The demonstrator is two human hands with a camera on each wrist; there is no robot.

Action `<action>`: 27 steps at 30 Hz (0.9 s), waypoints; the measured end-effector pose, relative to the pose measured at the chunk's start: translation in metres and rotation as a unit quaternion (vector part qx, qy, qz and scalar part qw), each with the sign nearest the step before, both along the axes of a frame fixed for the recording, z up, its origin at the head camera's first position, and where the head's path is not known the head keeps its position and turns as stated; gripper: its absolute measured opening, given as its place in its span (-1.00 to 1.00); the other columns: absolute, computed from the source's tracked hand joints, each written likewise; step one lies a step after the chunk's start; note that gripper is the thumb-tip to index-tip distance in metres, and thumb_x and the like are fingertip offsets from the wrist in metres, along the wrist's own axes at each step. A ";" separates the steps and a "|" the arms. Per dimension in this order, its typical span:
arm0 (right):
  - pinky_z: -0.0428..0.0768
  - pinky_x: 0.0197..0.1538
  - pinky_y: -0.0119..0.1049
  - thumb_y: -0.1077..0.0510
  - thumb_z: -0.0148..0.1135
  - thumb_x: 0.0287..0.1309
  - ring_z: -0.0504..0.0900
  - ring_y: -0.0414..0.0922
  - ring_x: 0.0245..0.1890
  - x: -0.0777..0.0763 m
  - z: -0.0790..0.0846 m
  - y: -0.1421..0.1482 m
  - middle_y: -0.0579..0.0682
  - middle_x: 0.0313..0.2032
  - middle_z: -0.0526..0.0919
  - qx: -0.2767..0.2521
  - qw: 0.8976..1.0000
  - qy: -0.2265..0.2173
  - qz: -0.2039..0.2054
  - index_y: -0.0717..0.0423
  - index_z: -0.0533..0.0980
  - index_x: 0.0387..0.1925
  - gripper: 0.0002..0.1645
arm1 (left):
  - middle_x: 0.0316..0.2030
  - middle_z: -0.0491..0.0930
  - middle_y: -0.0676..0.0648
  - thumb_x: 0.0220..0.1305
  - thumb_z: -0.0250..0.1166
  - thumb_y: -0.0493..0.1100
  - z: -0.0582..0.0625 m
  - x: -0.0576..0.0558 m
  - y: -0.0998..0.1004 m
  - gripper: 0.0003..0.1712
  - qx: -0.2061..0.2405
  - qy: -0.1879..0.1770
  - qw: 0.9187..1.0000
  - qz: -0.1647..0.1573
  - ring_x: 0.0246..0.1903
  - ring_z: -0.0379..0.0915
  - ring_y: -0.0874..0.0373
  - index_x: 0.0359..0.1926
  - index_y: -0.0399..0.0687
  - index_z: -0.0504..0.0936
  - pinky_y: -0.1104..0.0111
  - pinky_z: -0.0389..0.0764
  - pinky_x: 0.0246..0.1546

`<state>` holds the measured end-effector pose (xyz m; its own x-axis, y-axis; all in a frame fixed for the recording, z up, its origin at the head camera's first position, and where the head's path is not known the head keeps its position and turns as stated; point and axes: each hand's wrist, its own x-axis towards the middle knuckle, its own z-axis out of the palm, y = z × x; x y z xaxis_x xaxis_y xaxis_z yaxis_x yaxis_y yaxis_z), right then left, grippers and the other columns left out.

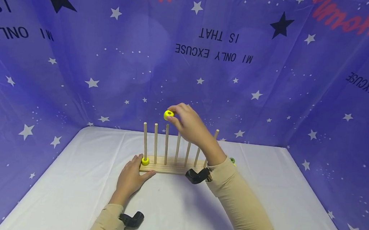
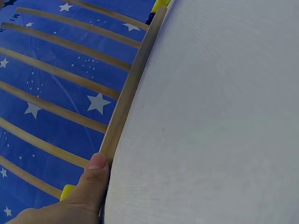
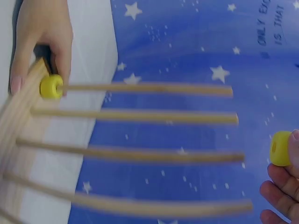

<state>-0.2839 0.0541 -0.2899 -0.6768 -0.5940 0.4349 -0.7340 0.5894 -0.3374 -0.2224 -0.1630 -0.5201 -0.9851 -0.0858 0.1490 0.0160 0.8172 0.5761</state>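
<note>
A wooden base [image 1: 167, 169] carries a row of several upright pegs [image 1: 166, 144]. Around the leftmost peg, at its foot, sits a yellow bead [image 1: 145, 161]. My left hand [image 1: 131, 177] holds the base's left end, its thumb along the front edge and its fingers behind. Between thumb and fingertips my right hand [image 1: 188, 124] pinches a second yellow bead [image 3: 281, 148], raised just above the third peg from the left. That bead's hole shows in the head view. The right hand and forearm hide parts of the pegs on the right.
Beyond the base's right end, a green bead [image 1: 232, 160] and a bit of yellow show past the right sleeve. A white cloth covers the table [image 1: 102, 166]. A purple star-printed curtain [image 1: 162, 70] stands behind and at both sides.
</note>
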 end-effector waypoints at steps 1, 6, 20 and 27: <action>0.52 0.16 -0.14 -0.02 0.07 0.45 0.53 -0.07 0.04 0.001 -0.001 -0.006 -0.02 0.00 0.59 0.005 1.000 -0.001 0.002 0.12 0.49 0.17 -0.58 | 0.45 0.20 -0.37 0.14 0.36 0.36 0.000 0.000 0.000 0.12 0.002 0.001 1.000 0.000 0.42 0.14 -0.37 0.48 -0.22 0.19 -0.18 0.19 0.44; 0.51 0.17 -0.17 -0.05 0.04 0.46 0.54 -0.12 0.02 0.006 -0.004 -0.032 -0.05 -0.01 0.60 0.033 0.999 -0.001 0.007 0.09 0.49 0.19 -0.56 | 0.43 0.23 -0.39 0.13 0.36 0.37 0.000 0.000 -0.001 0.11 0.001 0.010 1.000 -0.004 0.39 0.18 -0.40 0.47 -0.22 0.21 -0.20 0.23 0.41; 0.48 0.06 -0.25 -0.14 0.04 0.44 0.52 -0.15 0.00 0.009 -0.009 -0.065 -0.14 -0.03 0.63 0.103 0.994 0.030 -0.022 -0.03 0.55 0.13 -0.58 | 0.43 0.22 -0.38 0.14 0.34 0.38 -0.001 0.000 -0.001 0.10 -0.003 0.013 1.000 -0.007 0.40 0.17 -0.40 0.48 -0.19 0.21 -0.22 0.23 0.41; 0.49 0.09 -0.22 -0.17 0.05 0.43 0.54 -0.13 0.06 0.008 -0.010 -0.067 -0.14 0.04 0.65 0.121 0.991 0.039 -0.031 -0.06 0.56 0.15 -0.55 | 0.44 0.22 -0.37 0.14 0.34 0.38 -0.001 0.000 -0.002 0.11 -0.003 0.009 1.000 -0.006 0.41 0.15 -0.38 0.48 -0.20 0.20 -0.22 0.21 0.42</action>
